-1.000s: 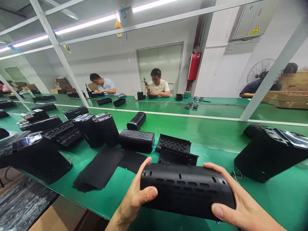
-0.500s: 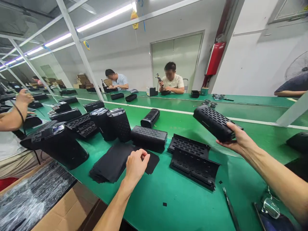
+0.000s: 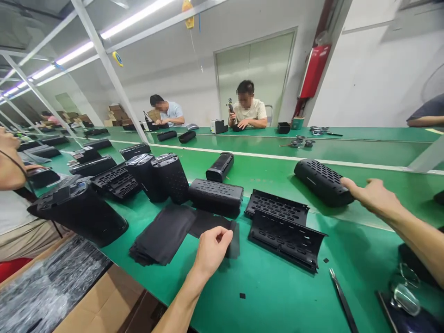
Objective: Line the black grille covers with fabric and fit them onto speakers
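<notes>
The left hand (image 3: 212,252) pinches a black sheet (image 3: 211,223) on the green workbench (image 3: 277,296); the open right hand (image 3: 373,196) touches a perforated casing (image 3: 322,182). A co-worker (image 3: 247,111) sits beyond.

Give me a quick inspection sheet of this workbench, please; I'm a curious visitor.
Surface: green bench belt.
Job's things: perforated black cylindrical housing; perforated black half-shell, another; stacked black sheets.
Clutter: pointed steel tweezers; small black square scrap.
Grips: left hand rests on a loose black sheet; right hand has its fingertips at the housing.
Cables: thin cord hanging below a yellow overhead reel.
Surroundings: seated co-worker; red fire extinguisher; cardboard boxes.
</notes>
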Tool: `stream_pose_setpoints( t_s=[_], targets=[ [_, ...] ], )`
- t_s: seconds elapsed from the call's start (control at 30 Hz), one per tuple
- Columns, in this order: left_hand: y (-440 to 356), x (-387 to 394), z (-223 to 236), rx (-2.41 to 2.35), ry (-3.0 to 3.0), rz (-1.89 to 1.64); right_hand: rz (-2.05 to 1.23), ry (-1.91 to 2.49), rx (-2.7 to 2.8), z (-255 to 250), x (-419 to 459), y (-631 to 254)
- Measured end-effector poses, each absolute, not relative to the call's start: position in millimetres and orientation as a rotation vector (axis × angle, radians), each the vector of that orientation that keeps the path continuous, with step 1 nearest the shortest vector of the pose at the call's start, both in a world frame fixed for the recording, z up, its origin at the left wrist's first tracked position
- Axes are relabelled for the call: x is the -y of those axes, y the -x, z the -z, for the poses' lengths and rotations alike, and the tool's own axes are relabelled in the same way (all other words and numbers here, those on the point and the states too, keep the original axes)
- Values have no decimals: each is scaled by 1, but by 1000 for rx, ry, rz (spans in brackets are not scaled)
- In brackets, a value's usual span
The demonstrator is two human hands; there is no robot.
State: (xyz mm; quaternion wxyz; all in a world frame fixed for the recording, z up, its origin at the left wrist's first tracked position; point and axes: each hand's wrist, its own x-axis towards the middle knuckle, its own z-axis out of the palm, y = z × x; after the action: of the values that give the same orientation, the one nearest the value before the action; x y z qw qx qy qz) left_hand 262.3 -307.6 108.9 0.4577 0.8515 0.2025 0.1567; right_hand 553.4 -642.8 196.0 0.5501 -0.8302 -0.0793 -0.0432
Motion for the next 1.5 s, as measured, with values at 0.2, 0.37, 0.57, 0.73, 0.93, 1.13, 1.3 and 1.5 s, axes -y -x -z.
stream_pose_setpoints(
  t_s=[0.2, 0.37, 0.57, 0.73, 0.93, 1.13, 1.3, 1.5],
  targets=[
    [-263, 365, -108, -433, -1872, -415, -383, 2138, 534, -175, 584, -405],
    [-273, 394, -107, -219, -1918, -430, -414, 2075, 689, -137, 547, -361],
    [-297, 372, -112, -166, -2158, -694, -18, 2233, 464, -117, 597, -384],
    [-333, 355, -121, -147, -2446, -586, 94, 2292, 292, -103, 622, -394],
    [-358, 355, -121, -168, -2476, -511, 59, 2317, 311, -105, 622, -415],
    [-341, 343, -125, -186, -2357, -374, -97, 2376, 444, -113, 625, -419],
    [-316, 332, -125, -170, -2141, -217, -218, 2372, 534, -118, 624, -408],
    [-274, 342, -132, -218, -1878, -96, -261, 2316, 587, -144, 625, -384]
  ],
)
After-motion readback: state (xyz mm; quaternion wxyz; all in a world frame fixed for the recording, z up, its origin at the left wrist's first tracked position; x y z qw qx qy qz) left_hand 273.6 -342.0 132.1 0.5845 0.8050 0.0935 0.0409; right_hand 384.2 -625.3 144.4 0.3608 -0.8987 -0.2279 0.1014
